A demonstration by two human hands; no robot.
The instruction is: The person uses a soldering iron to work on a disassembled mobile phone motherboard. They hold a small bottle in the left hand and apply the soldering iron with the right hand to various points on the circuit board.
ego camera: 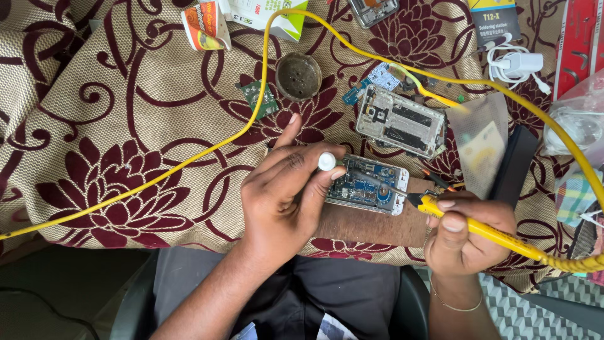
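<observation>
One yellow cord (157, 173) is running across the flowered cloth (82, 126) from the left edge, looping up and over to the right. Along the top, one crumpled tube (204, 26) and one white and green box (270, 14) are lying near the edge, and below them one small green circuit board (259, 98) is sitting just beside one round tin (298, 76). The left hand (283, 198) is lying palm down, thumb lifted, its fingers pinching a small tool with a white round cap (326, 161) against the left end of an opened phone (368, 184). That phone is resting on one brown wooden board (371, 225) at the near edge; a second opened phone (401, 121) is lying just beyond it, and part of a third (372, 9) is showing at the top. The right hand (469, 236) is wrapping tightly around one yellow soldering iron (484, 231), tip pointing left onto the phone's right side. Further right, one white charger (519, 63) and one clear plastic bag (481, 141) are lying.
</observation>
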